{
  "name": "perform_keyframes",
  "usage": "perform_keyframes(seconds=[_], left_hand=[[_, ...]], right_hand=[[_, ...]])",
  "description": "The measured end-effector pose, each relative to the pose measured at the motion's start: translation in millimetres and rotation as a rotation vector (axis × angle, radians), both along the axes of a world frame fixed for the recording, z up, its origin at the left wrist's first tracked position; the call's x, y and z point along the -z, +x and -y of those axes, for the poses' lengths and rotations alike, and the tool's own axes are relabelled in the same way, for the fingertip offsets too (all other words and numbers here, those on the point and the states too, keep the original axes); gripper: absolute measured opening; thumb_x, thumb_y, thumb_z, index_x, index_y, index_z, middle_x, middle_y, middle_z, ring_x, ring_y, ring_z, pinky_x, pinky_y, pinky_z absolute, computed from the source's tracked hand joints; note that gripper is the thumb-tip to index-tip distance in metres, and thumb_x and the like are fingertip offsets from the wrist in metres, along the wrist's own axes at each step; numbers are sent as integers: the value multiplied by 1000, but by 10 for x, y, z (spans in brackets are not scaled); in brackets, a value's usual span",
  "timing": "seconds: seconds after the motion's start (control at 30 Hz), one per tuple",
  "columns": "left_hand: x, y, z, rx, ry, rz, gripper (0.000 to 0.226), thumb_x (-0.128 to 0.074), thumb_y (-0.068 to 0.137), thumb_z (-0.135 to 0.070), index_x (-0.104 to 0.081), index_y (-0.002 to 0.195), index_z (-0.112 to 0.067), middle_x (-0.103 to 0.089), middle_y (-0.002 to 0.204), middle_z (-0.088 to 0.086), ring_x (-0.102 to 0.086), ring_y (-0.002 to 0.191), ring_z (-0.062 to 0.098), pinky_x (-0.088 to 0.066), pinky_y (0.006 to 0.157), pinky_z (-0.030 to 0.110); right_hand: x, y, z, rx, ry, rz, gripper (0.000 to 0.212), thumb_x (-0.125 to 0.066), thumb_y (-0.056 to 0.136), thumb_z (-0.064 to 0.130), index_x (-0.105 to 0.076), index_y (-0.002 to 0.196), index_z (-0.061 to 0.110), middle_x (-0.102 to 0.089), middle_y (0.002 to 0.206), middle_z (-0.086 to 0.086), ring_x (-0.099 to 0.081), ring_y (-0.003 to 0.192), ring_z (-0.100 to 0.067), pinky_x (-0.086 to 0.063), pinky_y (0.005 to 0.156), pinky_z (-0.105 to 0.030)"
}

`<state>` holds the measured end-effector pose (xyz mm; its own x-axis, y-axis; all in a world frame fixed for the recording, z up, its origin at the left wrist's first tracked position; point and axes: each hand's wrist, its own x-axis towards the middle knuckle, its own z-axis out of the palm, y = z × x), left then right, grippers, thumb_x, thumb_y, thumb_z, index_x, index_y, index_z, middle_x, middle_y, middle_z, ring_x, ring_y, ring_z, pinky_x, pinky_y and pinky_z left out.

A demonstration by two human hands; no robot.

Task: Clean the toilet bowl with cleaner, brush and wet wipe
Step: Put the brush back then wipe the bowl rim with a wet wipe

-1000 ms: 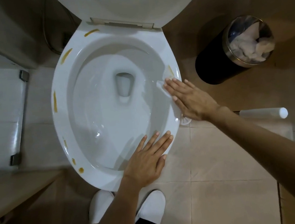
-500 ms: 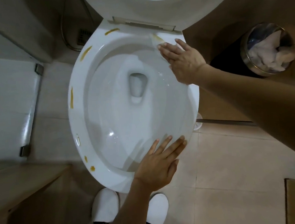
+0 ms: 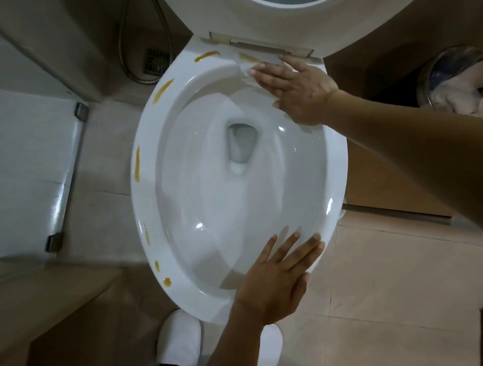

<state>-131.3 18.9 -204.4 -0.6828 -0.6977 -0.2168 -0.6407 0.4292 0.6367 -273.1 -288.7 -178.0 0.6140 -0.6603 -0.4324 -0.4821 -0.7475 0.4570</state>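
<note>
The thin, limp wet wipe [image 3: 246, 67] needs flat-palm pressure: right hand [image 3: 296, 87] presses it outstretched on the toilet rim [image 3: 150, 220], left hand [image 3: 275, 279] flat, bracing there.

Dim, warm light; small glints shine on the toilet bowl [image 3: 171, 124], corners fall dark, edges bend, slight blur throughout.

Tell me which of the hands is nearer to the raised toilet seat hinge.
Right. The right hand presses the wet wipe on the rim just below the hinge; the left hand rests flat on the rim's front edge, far from it.
</note>
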Motion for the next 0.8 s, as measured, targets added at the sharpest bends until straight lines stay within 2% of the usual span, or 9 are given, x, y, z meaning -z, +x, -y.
perform_keyframes(seconds=[0.1, 0.23, 0.4, 0.47, 0.57, 0.7, 0.8], left_hand=[[-3, -12, 0, -15, -8, -13, 51, -18, 102, -34, -5, 152, -29, -3, 159, -13, -8, 146, 15, -7, 116, 47], [1, -3, -7, -11, -27, 2, 55, -27, 100, -32, -9, 152, -28, -4, 159, -11, -6, 146, 14, -8, 116, 46], [-21, -4, -9, -10, -35, 12, 55, -27, 99, -31, -13, 152, -26, -9, 159, -10, -6, 146, 14, -9, 117, 44], [-5, -4, -8, -16, -33, 7, 55, -27, 100, -30, -11, 152, -27, -6, 159, -11, -5, 147, 14, -7, 117, 44], [2, -5, -7, -21, -34, -10, 55, -26, 101, -31, -7, 152, -28, -2, 159, -12, -2, 147, 13, -2, 117, 44], [22, -19, -7, -21, -52, -16, 54, -26, 102, -32, -6, 153, -28, -1, 159, -12, 1, 147, 13, 1, 117, 41], [29, -8, -11, -22, -66, -25, 54, -28, 102, -31, -10, 153, -26, -6, 159, -11, -3, 147, 13, -3, 117, 42]], right_hand=[[-43, -123, -59, -6, -20, -42, 65, -6, 99, 47, 18, 150, 13, 27, 154, 2, 22, 144, -12, 20, 115, -38], [-51, 67, -32, -59, -42, -128, 64, -5, 99, 50, 26, 141, 12, 19, 159, 1, 20, 145, -12, 31, 105, -38], [-76, 218, 49, -131, -34, -213, 64, -5, 99, 50, 24, 144, 15, 20, 158, 4, 26, 141, -10, 33, 102, -42], [-121, 114, 19, -119, -28, -219, 64, -2, 99, 52, 22, 146, 16, 22, 157, 3, 26, 141, -11, 30, 107, -41], [-188, -103, -99, -72, 27, -217, 65, -1, 98, 51, 15, 151, 17, 18, 159, 1, 20, 145, -13, 20, 113, -43], [-284, -341, -366, 24, 134, -189, 64, 3, 98, 46, -3, 154, 15, 7, 161, -2, 14, 147, -14, 16, 115, -43], [-333, -464, -566, 48, 208, -90, 81, 17, 87, 47, -19, 153, 16, -9, 161, -1, 3, 149, -15, 9, 117, -41]])
